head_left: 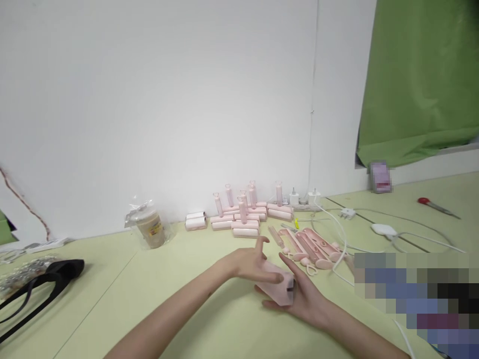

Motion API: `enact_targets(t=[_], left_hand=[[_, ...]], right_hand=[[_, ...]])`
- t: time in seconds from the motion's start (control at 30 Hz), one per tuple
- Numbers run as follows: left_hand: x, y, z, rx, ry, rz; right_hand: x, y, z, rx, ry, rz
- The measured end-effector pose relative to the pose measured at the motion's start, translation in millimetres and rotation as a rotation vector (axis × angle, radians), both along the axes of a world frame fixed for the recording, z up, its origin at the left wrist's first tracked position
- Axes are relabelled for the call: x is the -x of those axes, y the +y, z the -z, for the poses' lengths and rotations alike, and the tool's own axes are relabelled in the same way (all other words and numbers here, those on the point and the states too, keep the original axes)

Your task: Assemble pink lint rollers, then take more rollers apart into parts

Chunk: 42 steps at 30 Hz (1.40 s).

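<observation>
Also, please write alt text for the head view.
A person's left hand and right hand hold a pale pink piece at a yellow-green table. Beyond are pink parts, a white cable and a white wall.

From here I see a pale pink piece (274, 291), slightly see-through, lying slantwise, its dark-marked end facing right.

Left hand (249, 264) bent at wrist; right hand (310, 300) cupped.
</observation>
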<state>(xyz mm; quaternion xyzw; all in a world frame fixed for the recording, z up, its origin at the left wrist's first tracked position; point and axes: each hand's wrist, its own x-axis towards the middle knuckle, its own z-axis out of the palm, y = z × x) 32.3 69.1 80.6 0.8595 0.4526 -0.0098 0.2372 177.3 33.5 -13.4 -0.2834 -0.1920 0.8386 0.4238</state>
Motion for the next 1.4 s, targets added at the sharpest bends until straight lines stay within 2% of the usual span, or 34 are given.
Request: enact_targets(t=[0.1,0.2,0.3,0.43,0.5,0.57,0.7,0.8,0.87,0.9,0.97,1.03,1.1,1.17,1.23,1.3,1.4], left_hand=[[-28,12,-17.7,0.023,0.135,0.067],[-36,17,-31.3,0.046,0.244,0.118],[-24,17,-43.6,0.088,0.223,0.116],[11,17,-46.2,0.129,-0.057,0.048],[29,18,-36.7,0.097,-0.168,-0.007],[44,19,-17.9,0.012,-0.236,-0.089],[60,12,43.2,-0.219,-0.370,-0.327],[66,3,91.2,-0.321,-0.398,-0.498],[69,-5,112.6,-0.348,-0.400,-0.551],[70,-9,118.6,-0.369,-0.396,-0.570],[69,-19,121.3,-0.468,-0.382,-0.590],[66,-32,115.7,-0.564,-0.379,-0.526],[59,-47,109.0,-0.488,-0.411,-0.284],[51,-60,106.9,-0.273,-0.445,0.035],[44,-68,110.2,-0.150,-0.426,0.247],[40,-71,114.8,-0.160,-0.367,0.263],[41,-71,115.3,-0.183,-0.295,0.162]], right_hand=[[-3,2,5.7,0.133,0.074,-0.005],[-4,6,11.2,0.125,0.239,-0.015],[-4,8,12.6,0.153,0.343,-0.046],[-7,6,11.0,0.207,0.381,-0.048],[-7,4,9.5,0.225,0.400,-0.048],[-7,4,8.5,0.225,0.416,-0.015],[-6,6,9.1,0.183,0.407,0.089],[-9,8,9.2,0.169,0.373,0.105],[-10,7,7.9,0.172,0.342,0.098],[-10,6,7.0,0.173,0.325,0.094],[-9,4,5.4,0.166,0.288,0.099],[-7,4,4.6,0.149,0.248,0.123],[-6,5,4.6,0.130,0.206,0.159],[-7,5,4.6,0.115,0.165,0.199],[-10,5,3.8,0.095,0.132,0.239],[-13,5,1.8,0.067,0.111,0.271],[-16,3,-2.3,0.027,0.089,0.295]])
